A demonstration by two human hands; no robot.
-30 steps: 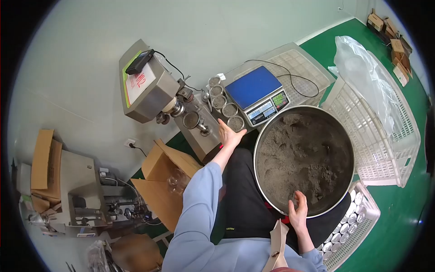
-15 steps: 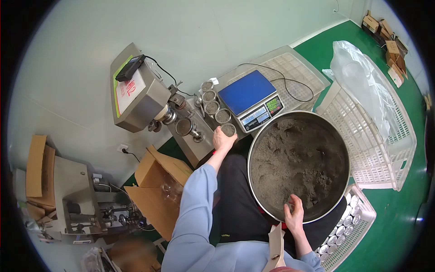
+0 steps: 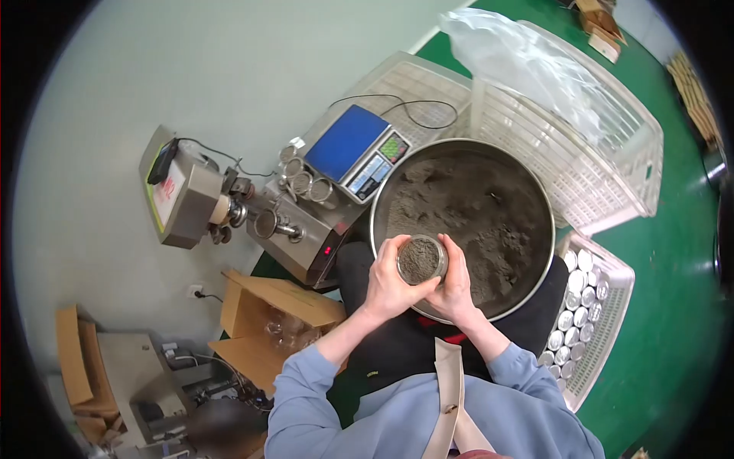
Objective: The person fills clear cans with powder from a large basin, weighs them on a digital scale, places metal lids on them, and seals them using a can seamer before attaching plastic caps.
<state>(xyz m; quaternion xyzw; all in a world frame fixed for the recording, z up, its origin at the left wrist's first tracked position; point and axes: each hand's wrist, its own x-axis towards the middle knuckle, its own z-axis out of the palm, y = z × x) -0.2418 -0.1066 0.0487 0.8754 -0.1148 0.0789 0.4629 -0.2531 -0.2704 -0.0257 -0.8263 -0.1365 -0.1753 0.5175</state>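
Note:
A clear round jar [image 3: 421, 260] filled with grey-brown powder is held between both hands above the near left part of a large metal bowl. My left hand [image 3: 391, 281] wraps its left side, and my right hand [image 3: 454, 281] closes round its right side. The bowl [image 3: 547, 256] rests on the lap and contains loose grey-brown powder [image 3: 489, 206]. Several similar filled jars [image 3: 301, 182] stand in a row beside a blue-topped digital scale [image 3: 348, 144].
A steel machine [image 3: 191, 200] stands at the left, over a metal base. Below it, an open cardboard box [image 3: 256, 344] holds clear jars. White crates [image 3: 535, 141] are at the upper right; a basket [image 3: 612, 329] of silver-topped cans is at the right.
My left hand has carried the nearest jar from the row to the bowl. My right hand has moved up and now also grips it. The whole view has shifted and turned.

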